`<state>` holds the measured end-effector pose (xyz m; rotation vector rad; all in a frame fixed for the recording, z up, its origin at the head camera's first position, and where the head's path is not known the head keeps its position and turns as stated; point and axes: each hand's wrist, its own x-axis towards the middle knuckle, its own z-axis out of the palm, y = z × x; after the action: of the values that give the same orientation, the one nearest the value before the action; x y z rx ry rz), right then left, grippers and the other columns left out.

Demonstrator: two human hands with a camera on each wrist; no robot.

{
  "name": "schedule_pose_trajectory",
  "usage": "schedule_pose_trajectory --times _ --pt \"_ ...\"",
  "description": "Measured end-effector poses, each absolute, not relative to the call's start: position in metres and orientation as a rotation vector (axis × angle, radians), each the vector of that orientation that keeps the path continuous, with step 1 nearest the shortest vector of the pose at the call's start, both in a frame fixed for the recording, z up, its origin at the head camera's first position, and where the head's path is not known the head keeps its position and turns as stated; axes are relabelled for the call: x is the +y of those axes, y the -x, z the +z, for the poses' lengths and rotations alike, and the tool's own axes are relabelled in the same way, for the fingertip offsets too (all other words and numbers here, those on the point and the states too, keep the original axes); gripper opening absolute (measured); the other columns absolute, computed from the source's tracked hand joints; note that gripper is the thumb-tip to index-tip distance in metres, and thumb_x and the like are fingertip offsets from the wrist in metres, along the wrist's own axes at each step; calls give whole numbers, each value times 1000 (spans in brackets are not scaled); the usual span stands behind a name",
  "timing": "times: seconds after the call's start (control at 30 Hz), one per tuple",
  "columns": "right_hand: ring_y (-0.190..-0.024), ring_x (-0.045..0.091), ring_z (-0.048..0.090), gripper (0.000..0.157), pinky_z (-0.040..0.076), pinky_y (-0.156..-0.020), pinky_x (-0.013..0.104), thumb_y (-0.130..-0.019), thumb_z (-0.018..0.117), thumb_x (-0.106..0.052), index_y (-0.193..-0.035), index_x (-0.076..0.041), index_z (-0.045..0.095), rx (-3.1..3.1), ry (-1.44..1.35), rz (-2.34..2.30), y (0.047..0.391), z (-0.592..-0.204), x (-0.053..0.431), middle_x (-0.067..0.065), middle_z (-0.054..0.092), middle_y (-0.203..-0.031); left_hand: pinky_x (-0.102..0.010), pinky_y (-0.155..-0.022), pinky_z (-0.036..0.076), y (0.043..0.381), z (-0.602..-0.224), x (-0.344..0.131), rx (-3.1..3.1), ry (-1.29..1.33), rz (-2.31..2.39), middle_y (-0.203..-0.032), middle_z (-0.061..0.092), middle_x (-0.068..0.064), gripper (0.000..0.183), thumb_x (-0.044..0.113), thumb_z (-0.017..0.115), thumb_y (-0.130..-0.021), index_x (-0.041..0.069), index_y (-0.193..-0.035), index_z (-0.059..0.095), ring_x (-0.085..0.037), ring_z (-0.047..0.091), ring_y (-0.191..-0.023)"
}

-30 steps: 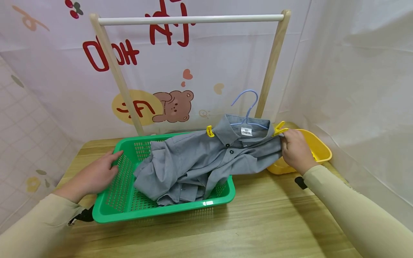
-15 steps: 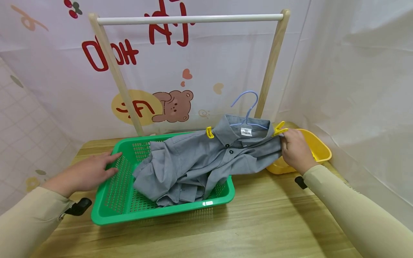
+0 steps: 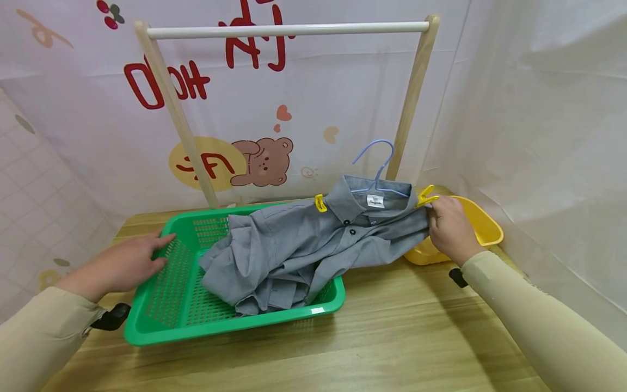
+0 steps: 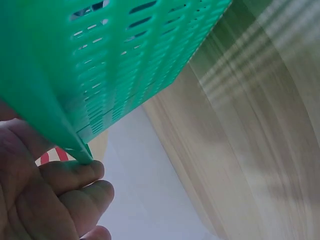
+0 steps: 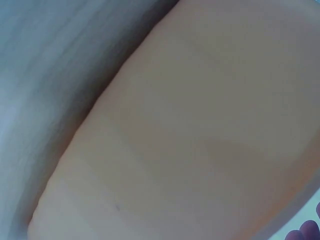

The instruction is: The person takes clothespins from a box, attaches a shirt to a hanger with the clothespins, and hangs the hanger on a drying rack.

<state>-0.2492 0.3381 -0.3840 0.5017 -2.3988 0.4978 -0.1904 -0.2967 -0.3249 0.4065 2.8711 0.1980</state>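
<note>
A grey button-up shirt [image 3: 289,239] lies partly bunched in a green perforated basket [image 3: 230,324], its collar end stretched out beyond the right side. The basket's left rim is gripped by my left hand [image 3: 124,264]; in the left wrist view, curled fingers [image 4: 72,175] sit at the green rim. With my right hand [image 3: 453,228] I hold the shirt by its right-side shoulder or sleeve. A blue hanger [image 3: 384,155] is inside the collar, hook upward. Yellow clothespins sit at both shoulders: one left [image 3: 320,203], one beside my right hand [image 3: 427,196].
A rack with a white bar [image 3: 294,30] and wooden posts [image 3: 178,117] stands behind the basket. A yellow bin [image 3: 482,223] sits behind my right hand. Wooden tabletop [image 3: 382,337] lies in front, and printed sheets surround the table at the back and sides.
My left hand has shifted left along with the green basket, which slid left and slightly toward me. The right hand still holds the shirt in nearly the same place.
</note>
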Motion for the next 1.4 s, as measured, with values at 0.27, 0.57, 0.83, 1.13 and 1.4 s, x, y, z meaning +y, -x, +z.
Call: schedule_pose_trajectory --times 0.27,0.57,0.83,1.13,1.4 --pt "-102 47 63 20 40 -103 57 -103 46 6 -97 8 65 -2395 -500 499 248 -383 338 27 69 -101 -61 -86 56 191 -325 -306 2864 -384 204 -155 30 -49 64 16 60 -102 -9 -157 38 -64 55 -126" --pt "-97 45 63 20 42 -98 58 -104 47 6 -95 7 65 -2375 -511 492 250 -385 342 24 69 -98 -49 -77 57 190 -322 -315 2854 -376 215 -155 30 -49 62 13 59 -102 -11 -156 39 -45 67 -109" --pt "-98 46 62 19 41 -99 58 -103 47 6 -97 8 65 -2385 -505 491 249 -386 344 26 69 -100 -66 -91 55 189 -320 -322 2833 -383 219 -156 29 -48 63 15 61 -103 -11 -156 38 -67 48 -131" --pt "-103 48 62 21 41 -104 58 -104 47 5 -97 9 65 -2409 -489 483 250 -386 347 28 70 -106 -72 -92 52 191 -318 -327 2819 -385 137 -154 30 -49 64 19 63 -102 -9 -155 41 -69 49 -128" --pt "-102 48 63 23 41 -104 59 -104 46 6 -97 10 67 -2416 -481 480 250 -387 349 28 71 -105 -73 -93 50 194 -318 -334 2798 -366 123 -153 30 -50 68 21 65 -102 -10 -156 39 -70 47 -128"
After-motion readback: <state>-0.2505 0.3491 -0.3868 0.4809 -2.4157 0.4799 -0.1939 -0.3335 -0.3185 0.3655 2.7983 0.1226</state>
